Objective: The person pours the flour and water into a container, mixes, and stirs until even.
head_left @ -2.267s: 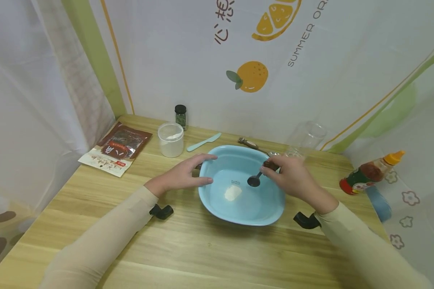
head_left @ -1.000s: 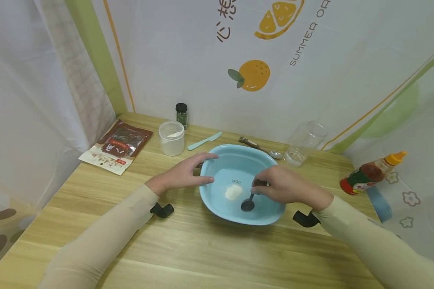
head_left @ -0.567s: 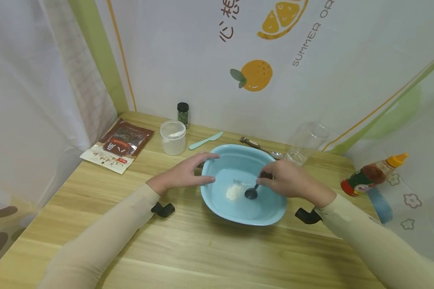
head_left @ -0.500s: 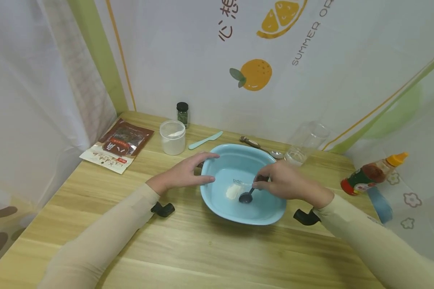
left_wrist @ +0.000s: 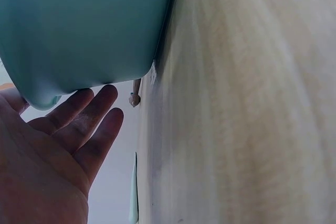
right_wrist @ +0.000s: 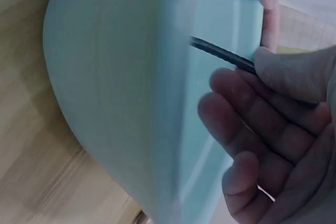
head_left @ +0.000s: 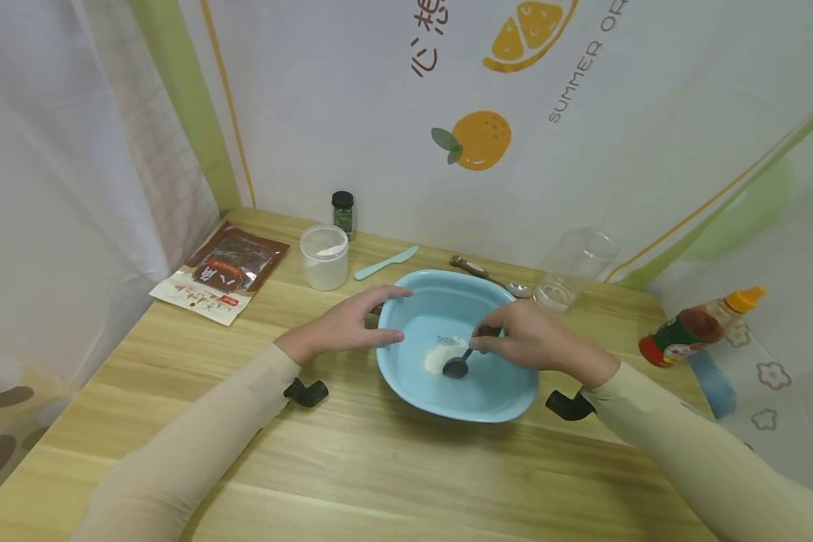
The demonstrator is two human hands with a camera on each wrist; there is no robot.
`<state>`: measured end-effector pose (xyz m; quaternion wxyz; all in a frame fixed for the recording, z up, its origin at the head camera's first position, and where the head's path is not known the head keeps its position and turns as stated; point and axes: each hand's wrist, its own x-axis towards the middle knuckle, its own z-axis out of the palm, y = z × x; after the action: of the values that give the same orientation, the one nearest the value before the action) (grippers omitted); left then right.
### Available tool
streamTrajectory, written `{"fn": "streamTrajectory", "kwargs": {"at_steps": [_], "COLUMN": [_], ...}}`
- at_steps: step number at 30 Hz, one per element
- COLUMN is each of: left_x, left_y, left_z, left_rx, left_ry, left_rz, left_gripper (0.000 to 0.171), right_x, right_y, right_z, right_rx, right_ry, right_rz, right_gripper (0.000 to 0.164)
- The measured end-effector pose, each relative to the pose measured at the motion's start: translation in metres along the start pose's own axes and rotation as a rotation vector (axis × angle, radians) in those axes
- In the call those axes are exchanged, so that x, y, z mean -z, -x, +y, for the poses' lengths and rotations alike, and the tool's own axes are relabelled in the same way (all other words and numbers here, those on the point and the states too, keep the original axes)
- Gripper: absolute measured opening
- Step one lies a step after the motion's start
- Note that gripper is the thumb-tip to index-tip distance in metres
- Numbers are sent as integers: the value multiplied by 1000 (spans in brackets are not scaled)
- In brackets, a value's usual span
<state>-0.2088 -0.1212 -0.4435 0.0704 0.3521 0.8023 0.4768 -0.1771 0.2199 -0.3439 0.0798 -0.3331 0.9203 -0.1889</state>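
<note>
A light blue basin (head_left: pixel 423 406) stands on the wooden table. My left hand (head_left: pixel 339 320) holds its left side, thumb and index finger over the rim. In the left wrist view the other fingers (left_wrist: pixel 97 137) lie against the outer wall. My right hand (head_left: pixel 538 335) pinches the dark handle of a small black spoon (head_left: pixel 455 367) between thumb and fingers. The spoon's bowl is low inside the basin, at the right edge of a patch of white powder (head_left: pixel 436 360). In the right wrist view only the spoon's handle (right_wrist: pixel 218 52) shows; the basin wall hides its bowl.
Along the back stand a tub of white powder (head_left: pixel 325 263), a black-capped spice jar (head_left: pixel 342 214), a pale green knife (head_left: pixel 386 263), a metal spoon (head_left: pixel 518 290) and a clear glass (head_left: pixel 569 275). A spice packet (head_left: pixel 223 271) lies left; a sauce bottle (head_left: pixel 698 327) stands right.
My right hand has lowered the black spoon from the basin's right side to the white powder. The white patch now spreads toward the upper right. My left hand keeps its place.
</note>
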Motion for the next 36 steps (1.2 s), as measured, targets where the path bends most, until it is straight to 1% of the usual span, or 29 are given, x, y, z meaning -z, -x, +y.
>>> {"fn": "streamTrajectory", "kwargs": {"at_steps": [2,6,8,10,13,17,22,25,27,28,30,33,34,36], "left_x": [1,1,1,1,1,1,1,1,2,2,1,1,1,1], "left_y": [0,0,0,-1,-1,-1,-1,-1,-1,0,0,0,0,0], "left_z": [1,1,1,1,0,-1,-1,-1,-1,-2,-2,-3,-3,-2], "left_rx": [0,-2,-3,-5,-6,-7,-10,-8,-6,-5,-3,-5,-5,-6], "left_ry": [-2,-5,-2,-2,2,2,-4,-7,-7,-6,-3,-3,-6,-10], "left_rz": [2,-5,-8,-9,-6,-8,-11,-11,-12,-12,-11,-13,-14,-12], "left_gripper": [77,76,76,76,76,76,75,75,75,75,75,76,76,76], "right_x": [-1,-2,-1,0,-2,-3,0,0,-1,-1,-2,-3,-3,-4], "right_y": [-3,-7,-6,-6,-6,-5,-2,-3,-5,-7,-10,-13,-12,-11], "right_z": [0,5,8,8,5,-1,-10,-12,-10,-8,-4,1,1,-2], "right_rx": [-1,-90,-137,-150,-136,-110,-25,26,27,14,-25,-82,-87,-64], "right_ry": [-5,77,118,145,129,70,52,46,49,66,87,83,82,73], "right_rz": [21,101,118,128,132,95,12,-14,4,23,62,81,80,70], "right_gripper": [12,13,13,13,15,15,13,12,13,13,14,15,15,13]}}
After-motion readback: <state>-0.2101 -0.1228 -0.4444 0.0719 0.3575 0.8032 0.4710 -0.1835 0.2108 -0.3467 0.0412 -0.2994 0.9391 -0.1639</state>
